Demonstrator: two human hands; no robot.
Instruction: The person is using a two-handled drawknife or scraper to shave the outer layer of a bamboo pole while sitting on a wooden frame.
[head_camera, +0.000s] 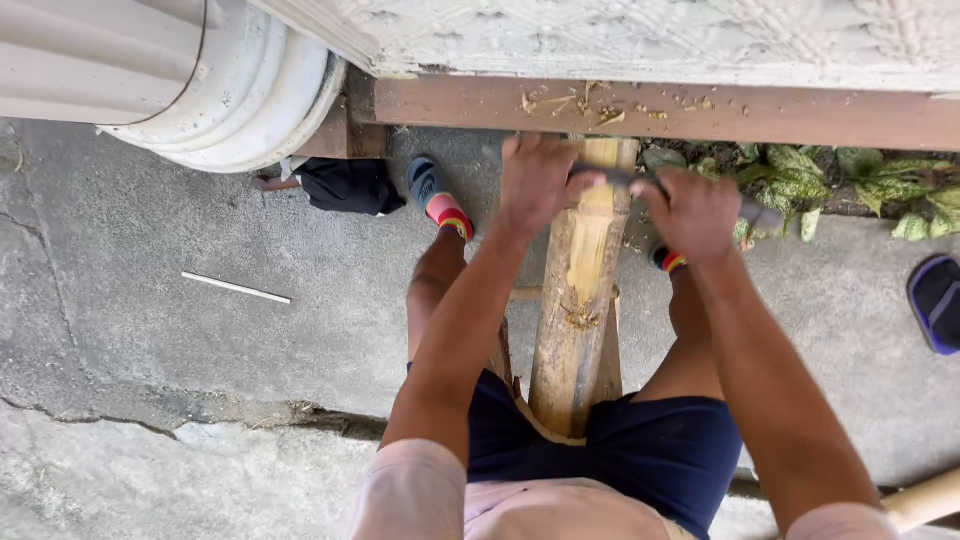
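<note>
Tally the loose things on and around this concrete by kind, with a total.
Thick split bamboo poles: 1
Striped slippers on the feet: 2
Dark blue slippers lying loose: 1
Thin white sticks: 1
Black cloth bundles: 1
Total: 6

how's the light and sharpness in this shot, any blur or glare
Head view: soft, even daylight with no glare or hard shadows; the left hand and right hand on the blade are slightly motion-blurred, the bamboo pole is fairly sharp, and the frame edges bend a little.
</note>
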